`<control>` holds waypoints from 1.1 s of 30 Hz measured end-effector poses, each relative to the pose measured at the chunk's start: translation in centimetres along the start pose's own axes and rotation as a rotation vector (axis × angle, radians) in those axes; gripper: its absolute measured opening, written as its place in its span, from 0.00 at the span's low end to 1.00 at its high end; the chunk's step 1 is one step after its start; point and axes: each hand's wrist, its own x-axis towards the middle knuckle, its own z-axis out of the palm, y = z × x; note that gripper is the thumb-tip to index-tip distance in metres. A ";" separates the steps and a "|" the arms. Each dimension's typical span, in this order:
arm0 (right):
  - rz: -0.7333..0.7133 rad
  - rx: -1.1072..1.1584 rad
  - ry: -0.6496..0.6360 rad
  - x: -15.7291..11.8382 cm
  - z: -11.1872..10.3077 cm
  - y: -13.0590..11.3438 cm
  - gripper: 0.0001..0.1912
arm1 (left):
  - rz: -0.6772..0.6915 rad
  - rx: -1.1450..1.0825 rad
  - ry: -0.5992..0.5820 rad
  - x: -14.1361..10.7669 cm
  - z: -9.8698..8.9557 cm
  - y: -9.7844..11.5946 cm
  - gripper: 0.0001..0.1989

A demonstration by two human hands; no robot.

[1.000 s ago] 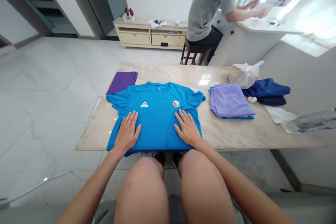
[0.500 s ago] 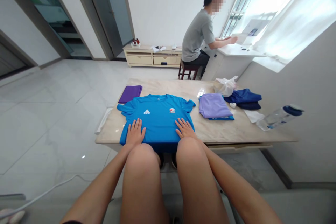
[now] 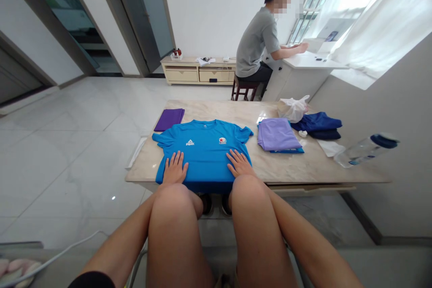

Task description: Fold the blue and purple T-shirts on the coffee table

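A bright blue T-shirt lies flat and face up on the marble table, with a white logo and a red star badge on its chest. Its lower part is hidden behind my knees. My left hand rests palm down on the shirt's lower left, and my right hand rests likewise on its lower right. Both hands have their fingers spread and hold nothing.
A purple folded cloth lies beyond the shirt. To the right are a lilac folded garment on blue cloth, navy clothes, a plastic bag and a water bottle. A seated person works at a counter beyond.
The view has tilted up and back, so the table looks smaller and my knees now overlap the shirt's lower edge. My hands have stayed flat on the shirt.
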 end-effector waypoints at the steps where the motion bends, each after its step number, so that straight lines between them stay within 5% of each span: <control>1: 0.001 0.003 -0.002 0.0 -0.1 0.0 0.34 | 0.000 -0.001 -0.004 0.0 -0.1 0.0 0.37; 33: -0.003 0.068 0.030 0.0 -1.1 -0.7 0.32 | 0.017 0.036 0.076 0.1 0.5 -0.3 0.36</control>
